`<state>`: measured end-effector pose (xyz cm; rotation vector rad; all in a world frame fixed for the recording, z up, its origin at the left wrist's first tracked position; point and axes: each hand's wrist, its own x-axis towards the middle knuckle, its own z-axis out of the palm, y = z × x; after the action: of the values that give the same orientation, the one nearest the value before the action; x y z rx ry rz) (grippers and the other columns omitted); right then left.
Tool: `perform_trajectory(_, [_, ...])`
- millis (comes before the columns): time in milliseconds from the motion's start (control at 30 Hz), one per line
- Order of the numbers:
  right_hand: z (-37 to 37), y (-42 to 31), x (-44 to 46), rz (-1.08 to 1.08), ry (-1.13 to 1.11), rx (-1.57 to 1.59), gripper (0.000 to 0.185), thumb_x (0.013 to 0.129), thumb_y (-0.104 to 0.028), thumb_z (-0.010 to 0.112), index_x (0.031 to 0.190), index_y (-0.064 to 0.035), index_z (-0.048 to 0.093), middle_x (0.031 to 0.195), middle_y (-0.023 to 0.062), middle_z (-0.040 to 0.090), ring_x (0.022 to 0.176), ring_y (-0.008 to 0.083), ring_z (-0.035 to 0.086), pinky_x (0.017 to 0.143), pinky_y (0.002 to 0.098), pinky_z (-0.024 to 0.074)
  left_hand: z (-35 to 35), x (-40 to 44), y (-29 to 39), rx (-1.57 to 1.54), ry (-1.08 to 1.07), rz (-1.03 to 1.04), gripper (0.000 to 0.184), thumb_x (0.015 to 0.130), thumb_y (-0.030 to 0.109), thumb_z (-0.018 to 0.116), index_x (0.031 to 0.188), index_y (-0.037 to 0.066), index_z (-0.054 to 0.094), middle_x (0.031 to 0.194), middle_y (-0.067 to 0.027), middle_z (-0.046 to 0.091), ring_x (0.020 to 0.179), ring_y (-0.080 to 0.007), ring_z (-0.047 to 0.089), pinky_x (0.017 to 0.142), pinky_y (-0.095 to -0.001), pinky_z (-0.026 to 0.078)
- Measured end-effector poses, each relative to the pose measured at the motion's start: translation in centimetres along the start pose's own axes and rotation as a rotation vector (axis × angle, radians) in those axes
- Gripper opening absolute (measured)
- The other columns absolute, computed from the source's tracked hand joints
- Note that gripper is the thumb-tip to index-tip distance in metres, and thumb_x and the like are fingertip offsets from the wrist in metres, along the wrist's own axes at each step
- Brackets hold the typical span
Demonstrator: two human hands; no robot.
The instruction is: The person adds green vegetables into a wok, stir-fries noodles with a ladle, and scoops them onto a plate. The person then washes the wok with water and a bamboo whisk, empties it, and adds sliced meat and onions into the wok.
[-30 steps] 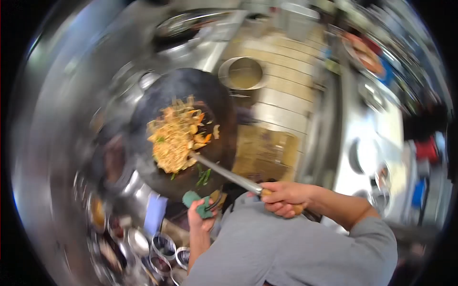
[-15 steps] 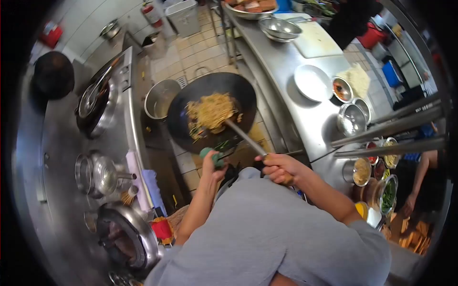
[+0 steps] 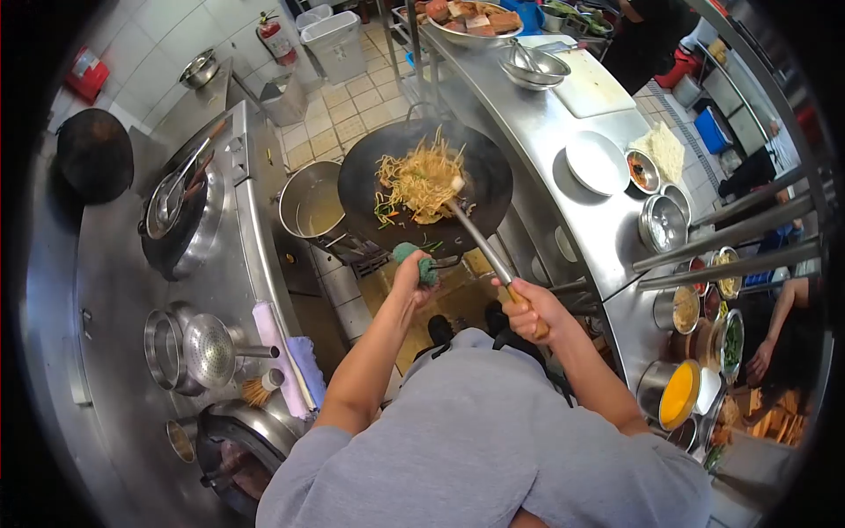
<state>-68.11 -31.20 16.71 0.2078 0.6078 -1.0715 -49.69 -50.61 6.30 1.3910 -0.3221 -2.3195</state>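
Note:
A dark wok (image 3: 352,180) is held out over the floor between the stove and the steel counter. Noodles (image 3: 421,180) with bits of vegetable lie in it, some lifted in loose strands. My left hand (image 3: 412,280) is closed around a green cloth (image 3: 424,266) at the wok's near handle. My right hand (image 3: 533,311) grips the wooden end of a long metal ladle (image 3: 482,241), whose head touches the noodles. The wok's far loop handle points away from me.
A pot of liquid (image 3: 319,209) stands left of the wok. The stove (image 3: 255,207) holds another wok (image 3: 157,246). On the right counter (image 3: 563,180) are a white plate (image 3: 598,163), metal bowls (image 3: 664,223) and a yellow-filled container (image 3: 679,393). Another person's arm (image 3: 775,330) shows at far right.
The wok has swung away from the stove burner side toward the right counter, with both my hands still holding on. The noodles have shifted and spread upward in strands. My view has turned.

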Motion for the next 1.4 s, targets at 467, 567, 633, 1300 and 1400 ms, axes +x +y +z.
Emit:
perform_trajectory(467, [1.3,4.8,-1.1,-0.207,0.445,-0.647,0.03,0.099,-0.034,0.038,0.127,-0.0239,0.043,0.057,-0.0006,0.039,0.037,0.0069,0.033,0.032,0.0211,0.0284,-2.5,-1.1,1.1,-0.041,-0.002,-0.083,0.014,0.079,0.023,0.057,0.081,0.01,0.051,0.066,-0.0035,0.054,0.053,-0.0181,0.053,0.046,-0.0298,0.047])
perform_trajectory(567, [1.5,2.4,1.7,-0.13,0.138,-0.159,0.03,0.099,-0.034,0.037,0.124,-0.0197,0.044,0.059,-0.0014,0.04,0.038,0.0048,0.034,0.034,0.0209,0.0304,-3.1,0.3,1.2,-0.077,-0.004,-0.128,0.016,0.079,0.023,0.058,0.082,0.009,0.052,0.067,-0.0048,0.054,0.055,-0.0181,0.054,0.047,-0.0297,0.047])
perform_trajectory(633, [0.7,1.8,2.2,-0.018,-0.086,0.194,0.029,0.099,-0.034,0.037,0.122,-0.0181,0.046,0.06,-0.003,0.037,0.041,0.0029,0.035,0.036,0.0196,0.0326,-2.5,-0.5,1.5,-0.089,-0.019,-0.147,0.016,0.079,0.022,0.058,0.081,0.008,0.051,0.068,-0.0058,0.054,0.056,-0.0181,0.054,0.047,-0.029,0.047])
perform_trajectory(1300, [2.4,3.0,1.1,0.014,-0.116,0.323,0.035,0.1,-0.033,0.033,0.128,-0.0131,0.043,0.059,-0.0022,0.038,0.042,0.0033,0.037,0.035,0.0196,0.0331,-4.2,-2.2,0.5,-0.101,-0.087,-0.195,0.012,0.082,0.022,0.054,0.081,0.01,0.051,0.067,-0.0038,0.054,0.055,-0.0166,0.053,0.048,-0.0288,0.046])
perform_trajectory(1400, [5.5,4.0,-2.0,-0.143,0.139,-0.239,0.033,0.1,-0.032,0.034,0.128,-0.0179,0.042,0.057,-0.0017,0.037,0.041,0.005,0.036,0.036,0.0209,0.032,-4.5,-3.6,0.2,-0.064,-0.07,-0.175,0.012,0.082,0.022,0.054,0.082,0.011,0.051,0.067,-0.0031,0.054,0.056,-0.0158,0.053,0.048,-0.0288,0.046])
